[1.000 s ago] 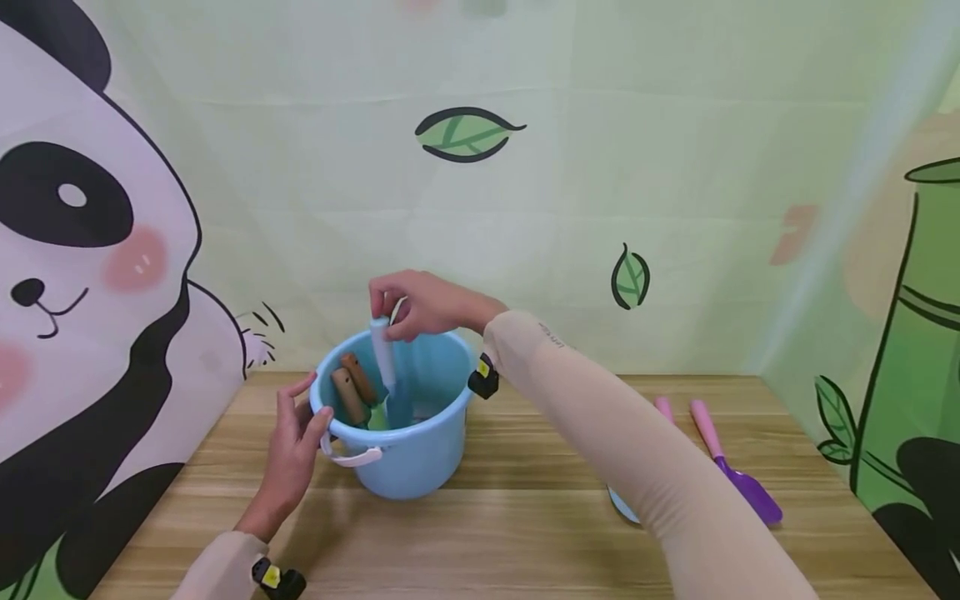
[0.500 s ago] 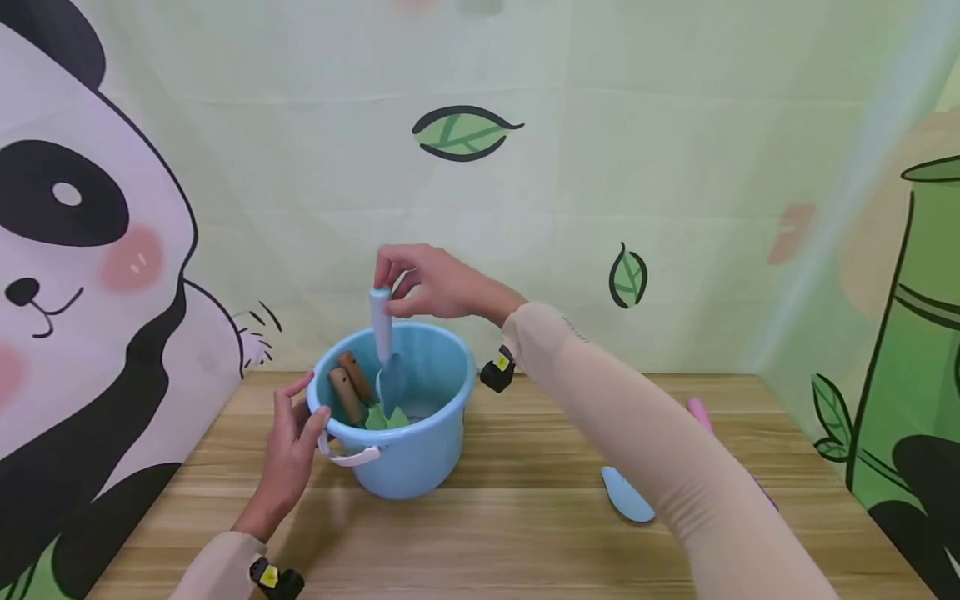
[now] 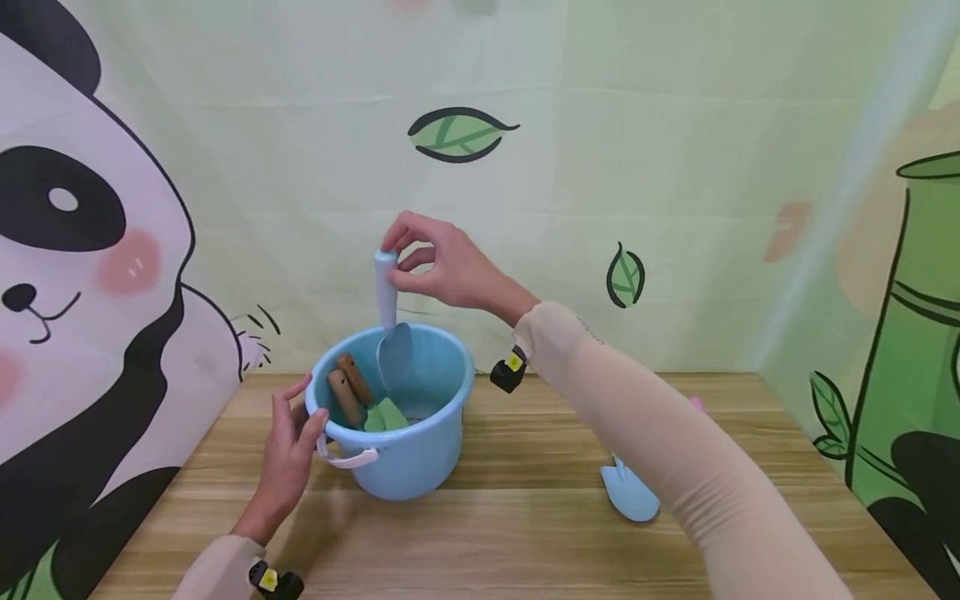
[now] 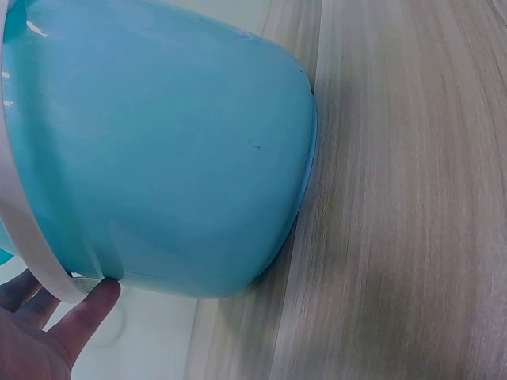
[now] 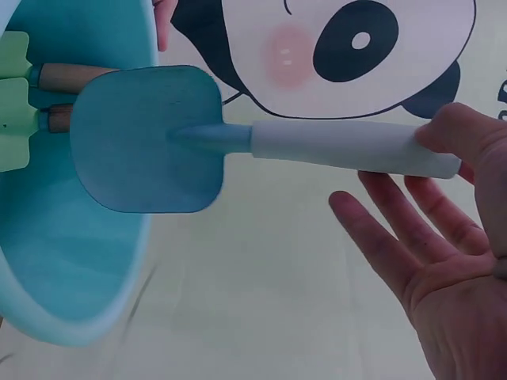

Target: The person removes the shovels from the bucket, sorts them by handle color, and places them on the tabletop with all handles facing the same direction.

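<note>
A toy shovel (image 3: 386, 287) hangs nearly upright, its blue blade (image 5: 150, 142) partly within the mouth of the light-blue bucket (image 3: 408, 462). My right hand (image 3: 450, 262) pinches the top of its pale handle between thumb and fingers; the other fingers are spread loosely in the right wrist view. At the bucket's left side, my left hand (image 3: 288, 446) holds the rim with thumb and fingers, beside the white bail handle (image 3: 352, 458). Inside the bucket lean two brown-handled tools (image 3: 347, 398) with green heads (image 3: 386, 415).
On the wooden table (image 3: 525, 533), a light-blue shovel blade (image 3: 630, 493) shows to the right; the right sleeve (image 3: 637, 417) covers its handle. A pink handle end (image 3: 697, 404) peeks out behind that sleeve. A panda-printed cloth (image 3: 562, 167) hangs behind.
My right hand has risen with the toy shovel, bringing most of its blade into sight above the green heads. The left hand has stayed on the bucket. My right sleeve now hides the purple tool.
</note>
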`<move>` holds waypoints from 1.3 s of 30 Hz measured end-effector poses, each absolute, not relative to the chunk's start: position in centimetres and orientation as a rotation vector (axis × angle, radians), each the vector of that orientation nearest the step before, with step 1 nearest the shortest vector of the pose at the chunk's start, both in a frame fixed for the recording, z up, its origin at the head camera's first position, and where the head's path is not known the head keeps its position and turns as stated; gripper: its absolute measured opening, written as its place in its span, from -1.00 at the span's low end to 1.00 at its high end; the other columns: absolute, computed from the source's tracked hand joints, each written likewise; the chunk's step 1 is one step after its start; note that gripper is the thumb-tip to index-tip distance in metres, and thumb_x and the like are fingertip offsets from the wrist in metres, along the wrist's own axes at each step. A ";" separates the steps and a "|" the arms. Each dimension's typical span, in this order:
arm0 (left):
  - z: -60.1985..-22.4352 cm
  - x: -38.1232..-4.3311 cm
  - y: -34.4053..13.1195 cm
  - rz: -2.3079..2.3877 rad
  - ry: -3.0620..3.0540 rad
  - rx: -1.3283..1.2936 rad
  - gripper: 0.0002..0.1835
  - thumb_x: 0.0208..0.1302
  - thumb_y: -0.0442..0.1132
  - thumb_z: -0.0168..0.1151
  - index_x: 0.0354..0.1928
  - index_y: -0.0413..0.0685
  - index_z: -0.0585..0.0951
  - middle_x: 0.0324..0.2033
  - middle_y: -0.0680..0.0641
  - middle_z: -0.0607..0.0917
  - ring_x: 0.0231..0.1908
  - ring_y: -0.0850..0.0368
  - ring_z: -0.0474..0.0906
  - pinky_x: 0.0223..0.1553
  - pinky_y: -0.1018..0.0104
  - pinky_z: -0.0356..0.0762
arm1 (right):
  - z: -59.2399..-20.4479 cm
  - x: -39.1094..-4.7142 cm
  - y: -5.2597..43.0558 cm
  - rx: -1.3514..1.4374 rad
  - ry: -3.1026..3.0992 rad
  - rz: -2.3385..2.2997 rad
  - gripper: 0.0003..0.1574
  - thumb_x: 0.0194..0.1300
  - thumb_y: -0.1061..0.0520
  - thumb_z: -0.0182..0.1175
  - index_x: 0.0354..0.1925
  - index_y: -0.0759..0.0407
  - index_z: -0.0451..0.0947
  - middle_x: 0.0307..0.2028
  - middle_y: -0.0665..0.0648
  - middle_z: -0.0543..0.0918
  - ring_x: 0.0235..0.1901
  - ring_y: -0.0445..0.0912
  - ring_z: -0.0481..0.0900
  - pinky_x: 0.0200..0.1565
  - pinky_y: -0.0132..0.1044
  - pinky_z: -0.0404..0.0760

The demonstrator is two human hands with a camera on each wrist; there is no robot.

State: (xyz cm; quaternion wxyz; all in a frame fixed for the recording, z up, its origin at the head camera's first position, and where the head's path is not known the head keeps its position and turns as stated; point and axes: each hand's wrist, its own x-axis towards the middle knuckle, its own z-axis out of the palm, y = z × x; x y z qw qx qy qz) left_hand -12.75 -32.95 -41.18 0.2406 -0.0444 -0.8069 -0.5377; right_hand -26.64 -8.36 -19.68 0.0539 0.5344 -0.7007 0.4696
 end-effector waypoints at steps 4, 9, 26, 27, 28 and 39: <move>-41.3 -12.8 -33.0 -1.468 -2.208 -0.122 -0.42 0.61 -0.12 -0.04 0.53 -0.01 0.07 0.52 -0.29 0.23 0.42 -0.44 0.26 0.10 -0.25 0.49 | -19.3 -26.5 -8.1 1.568 -2.043 1.510 -0.66 0.30 0.27 0.38 0.02 0.19 0.55 -0.04 0.10 0.62 -0.14 -0.06 0.73 0.00 -0.27 0.71; -41.3 -12.8 -33.0 -1.471 -2.212 -0.118 -0.41 0.61 -0.11 -0.04 0.54 0.00 0.07 0.52 -0.29 0.22 0.42 -0.44 0.26 0.10 -0.26 0.49 | -19.0 -26.5 -7.5 1.521 -1.965 1.626 -0.63 0.30 0.29 0.39 0.06 0.22 0.56 -0.06 0.14 0.64 -0.16 -0.02 0.74 -0.10 -0.18 0.76; -41.3 -13.1 -33.0 -1.482 -2.209 -0.126 -0.42 0.61 -0.12 -0.04 0.53 -0.02 0.07 0.52 -0.29 0.22 0.42 -0.44 0.25 0.11 -0.24 0.48 | -18.6 -27.2 -5.3 1.350 -1.965 1.720 -0.60 0.30 0.29 0.39 0.09 0.22 0.58 -0.09 0.18 0.68 -0.22 0.03 0.75 -0.23 -0.10 0.79; -41.3 -13.1 -33.0 -1.482 -2.209 -0.127 -0.42 0.61 -0.12 -0.05 0.53 -0.02 0.07 0.52 -0.29 0.22 0.42 -0.44 0.25 0.11 -0.23 0.48 | -18.5 -27.3 -5.2 1.347 -1.963 1.714 -0.60 0.30 0.28 0.39 0.09 0.22 0.58 -0.09 0.18 0.68 -0.22 0.03 0.75 -0.23 -0.10 0.79; -41.3 -13.1 -33.0 -1.480 -2.210 -0.126 -0.42 0.61 -0.12 -0.04 0.53 -0.02 0.07 0.52 -0.29 0.22 0.42 -0.44 0.25 0.11 -0.23 0.48 | -18.4 -27.3 -5.0 1.340 -1.963 1.712 -0.60 0.30 0.27 0.39 0.09 0.22 0.59 -0.09 0.18 0.68 -0.22 0.02 0.75 -0.23 -0.10 0.79; -41.2 -13.0 -33.1 -1.468 -2.207 -0.124 -0.42 0.61 -0.13 -0.05 0.54 -0.02 0.07 0.52 -0.30 0.23 0.42 -0.44 0.25 0.11 -0.24 0.47 | -17.5 -28.3 -2.3 1.236 -1.979 1.709 -0.61 0.31 0.23 0.40 0.09 0.18 0.62 -0.10 0.17 0.69 -0.23 0.03 0.76 -0.24 -0.09 0.79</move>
